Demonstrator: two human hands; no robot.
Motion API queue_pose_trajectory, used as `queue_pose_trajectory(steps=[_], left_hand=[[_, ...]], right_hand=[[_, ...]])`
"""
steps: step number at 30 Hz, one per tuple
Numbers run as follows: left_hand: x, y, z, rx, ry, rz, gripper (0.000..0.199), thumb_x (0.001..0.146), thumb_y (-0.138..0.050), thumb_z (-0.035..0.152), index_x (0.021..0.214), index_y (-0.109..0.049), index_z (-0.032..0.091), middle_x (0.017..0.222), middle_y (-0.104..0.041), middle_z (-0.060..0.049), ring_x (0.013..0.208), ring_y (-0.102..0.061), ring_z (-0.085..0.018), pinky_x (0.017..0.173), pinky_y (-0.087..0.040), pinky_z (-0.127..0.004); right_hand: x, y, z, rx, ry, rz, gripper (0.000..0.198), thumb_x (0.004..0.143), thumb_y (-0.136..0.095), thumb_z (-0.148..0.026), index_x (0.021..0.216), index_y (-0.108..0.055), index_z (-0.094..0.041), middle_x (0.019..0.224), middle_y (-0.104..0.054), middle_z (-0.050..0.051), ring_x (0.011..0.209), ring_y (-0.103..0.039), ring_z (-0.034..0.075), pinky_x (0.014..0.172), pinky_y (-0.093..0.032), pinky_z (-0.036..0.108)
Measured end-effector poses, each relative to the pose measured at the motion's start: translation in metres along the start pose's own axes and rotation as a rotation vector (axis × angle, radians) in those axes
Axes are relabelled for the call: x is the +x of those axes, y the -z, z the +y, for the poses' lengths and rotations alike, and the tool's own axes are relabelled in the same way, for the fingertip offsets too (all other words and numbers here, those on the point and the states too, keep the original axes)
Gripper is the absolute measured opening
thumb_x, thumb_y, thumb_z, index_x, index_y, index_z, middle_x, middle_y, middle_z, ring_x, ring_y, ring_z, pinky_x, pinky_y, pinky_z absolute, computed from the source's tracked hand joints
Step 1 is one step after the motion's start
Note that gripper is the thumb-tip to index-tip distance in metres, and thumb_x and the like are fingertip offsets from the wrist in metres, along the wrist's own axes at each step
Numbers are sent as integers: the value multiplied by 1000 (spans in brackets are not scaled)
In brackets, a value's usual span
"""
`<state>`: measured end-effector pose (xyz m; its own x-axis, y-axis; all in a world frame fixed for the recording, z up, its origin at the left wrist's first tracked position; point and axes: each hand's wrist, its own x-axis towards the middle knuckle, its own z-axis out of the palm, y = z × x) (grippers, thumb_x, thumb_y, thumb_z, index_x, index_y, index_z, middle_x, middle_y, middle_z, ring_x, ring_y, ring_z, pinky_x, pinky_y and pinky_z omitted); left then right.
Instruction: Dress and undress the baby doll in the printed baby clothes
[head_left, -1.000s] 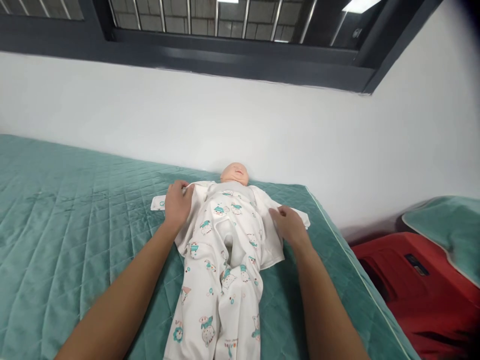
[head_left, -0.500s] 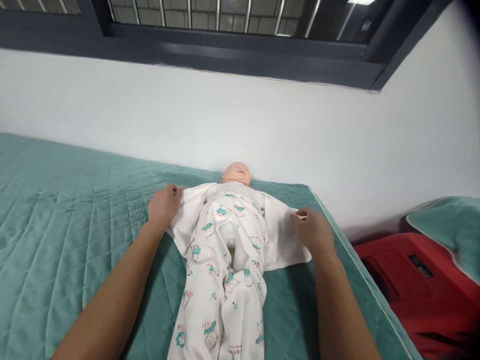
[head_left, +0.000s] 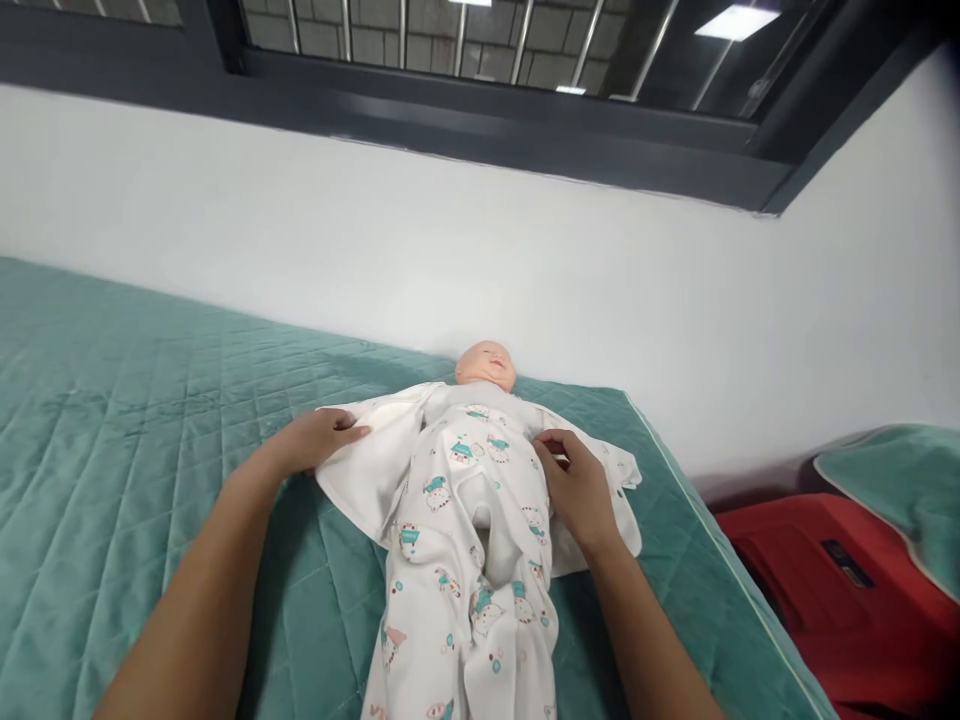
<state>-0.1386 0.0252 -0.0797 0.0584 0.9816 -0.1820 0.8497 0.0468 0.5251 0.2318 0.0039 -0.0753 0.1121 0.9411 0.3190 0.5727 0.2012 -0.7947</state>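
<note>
Doll [head_left: 486, 366] lay near the quilt's [head_left: 150, 450] wall-side edge; left hand [head_left: 316, 440] pinched the jacket [head_left: 375, 455]; right hand [head_left: 579, 490] curled beside the trousers [head_left: 435, 545], grip unclear.

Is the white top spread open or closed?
Spread open: the white top extends outward past both sides of the printed trousers.

The pants [head_left: 439, 540] are white, scattered with small cartoon figures in teal, pink and brown among little teal rings and dots, while the top [head_left: 375, 450] shows plain white on its spread flap and the doll [head_left: 486, 367] has a peach-pink head. The quilt [head_left: 150, 480] is teal green, stitched in a diamond grid, with a pale edging line. The wall [head_left: 337, 240] is white, the window frame [head_left: 465, 130] dark grey, the bars [head_left: 403, 35] silvery, the case [head_left: 795, 580] red.
</note>
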Motion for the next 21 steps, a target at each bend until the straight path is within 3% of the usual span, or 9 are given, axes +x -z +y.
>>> queue_pose_trajectory(steps=[2,5,7,9,12,15,18,21], left_hand=[[1,-2,0,65,52,58,48,79,-46,67,69,-64,24,76,-70,-5,72,-62,-25,63,-41,-31],[-1,-6,15,159,120,299,48,78,-50,69,81,-64,23,83,-69,-8,76,-62,-27,65,-42,-33],[-2,-12,31,149,42,442,39,82,-52,60,91,-63,24,91,-69,-8,83,-62,-27,69,-43,-34],[-1,-19,46,93,-132,505,27,87,-51,47,94,-63,24,96,-69,-6,89,-62,-25,75,-45,-33],[1,-32,61,11,-390,507,25,93,-43,37,95,-64,24,100,-68,-5,97,-61,-22,86,-47,-34],[5,-45,64,-1,-548,482,30,96,-38,32,109,-64,24,121,-65,-6,114,-57,-22,99,-46,-37],[12,-54,61,72,-593,476,37,97,-38,32,126,-58,22,143,-51,-7,136,-42,-24,114,-36,-42],[19,-58,58,155,-531,489,45,98,-36,39,136,-52,21,152,-42,-9,145,-30,-27,117,-31,-47]], right_hand=[[2,-2,5,-52,-14,76,16,85,-56,-35,91,-63,-22,92,-67,6,85,-61,23,80,-50,40],[4,-3,12,-143,34,171,15,84,-52,-28,92,-62,-20,97,-64,8,88,-60,23,82,-51,41],[4,-4,14,-157,119,175,18,85,-49,-25,97,-62,-21,104,-62,9,95,-59,23,86,-50,42],[3,-6,16,-121,216,131,24,87,-45,-22,105,-61,-22,115,-60,9,107,-57,23,93,-49,44],[1,-10,19,-56,281,56,32,90,-41,-22,118,-58,-24,128,-58,8,119,-53,23,102,-44,46],[1,-12,22,-65,248,55,37,89,-43,-22,123,-58,-24,136,-56,8,126,-49,24,108,-39,49],[3,-12,26,-113,209,63,38,88,-45,-25,123,-59,-23,139,-54,10,131,-46,26,112,-35,51],[5,-12,29,-155,204,64,40,88,-45,-27,125,-60,-20,139,-54,12,132,-44,27,113,-33,52]])
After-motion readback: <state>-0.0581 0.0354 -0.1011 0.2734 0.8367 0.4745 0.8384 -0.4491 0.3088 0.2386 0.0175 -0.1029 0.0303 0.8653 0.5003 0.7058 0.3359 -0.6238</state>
